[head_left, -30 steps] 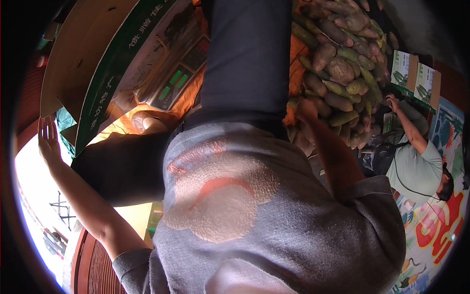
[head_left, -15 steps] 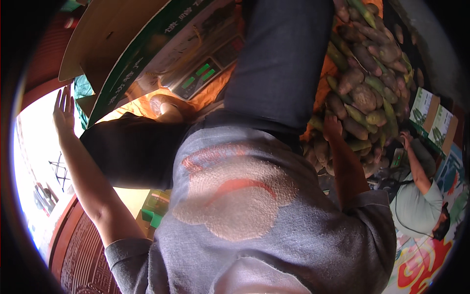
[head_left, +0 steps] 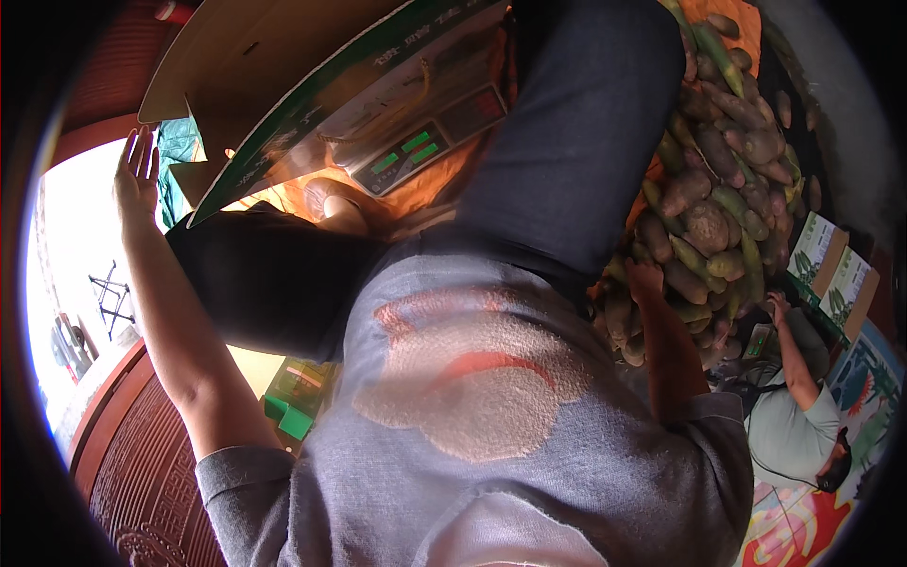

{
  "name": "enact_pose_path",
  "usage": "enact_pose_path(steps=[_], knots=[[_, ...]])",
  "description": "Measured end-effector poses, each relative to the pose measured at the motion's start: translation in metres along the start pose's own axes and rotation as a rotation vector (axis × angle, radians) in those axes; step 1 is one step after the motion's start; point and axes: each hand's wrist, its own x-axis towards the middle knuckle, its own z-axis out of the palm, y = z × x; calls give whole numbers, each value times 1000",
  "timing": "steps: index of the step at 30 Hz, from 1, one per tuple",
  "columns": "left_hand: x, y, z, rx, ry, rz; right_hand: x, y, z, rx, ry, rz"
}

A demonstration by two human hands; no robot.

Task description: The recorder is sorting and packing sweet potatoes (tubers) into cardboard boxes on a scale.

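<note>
At the far left my left hand (head_left: 138,175) is raised with its fingers stretched out, open and holding nothing. It is nearest the tall cardboard box (head_left: 274,142), whose outside is printed green. On the right, my right hand (head_left: 645,281) is down at the near left edge of a heap of knobbly brown root vegetables (head_left: 707,225) with long green pieces among them. Its fingers look curled in against the heap. Their tips are hidden, and I cannot make out what is in them.
A scale (head_left: 402,159) with lit green displays stands beyond my legs, on orange cloth. Two printed cartons (head_left: 847,298) lie right of the heap. Another person (head_left: 798,416) works at the lower right. A carved reddish-brown wooden piece (head_left: 170,454) is at the lower left.
The view has shifted a little, so the box, scale and heap appear farther right. My left hand stays raised beside the box, and my right hand stays at the heap.
</note>
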Motion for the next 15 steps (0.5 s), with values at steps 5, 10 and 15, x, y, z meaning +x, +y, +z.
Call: enact_pose_path(steps=[5,10,15], knots=[[-13,15,-3,-22,66,47,-4,-23,-106,271,104,130],[-9,27,40,-56,-31,111,40,33,-134,875,609,261],[-29,38,42,103,-186,252,26,64,-301,1016,1213,142]])
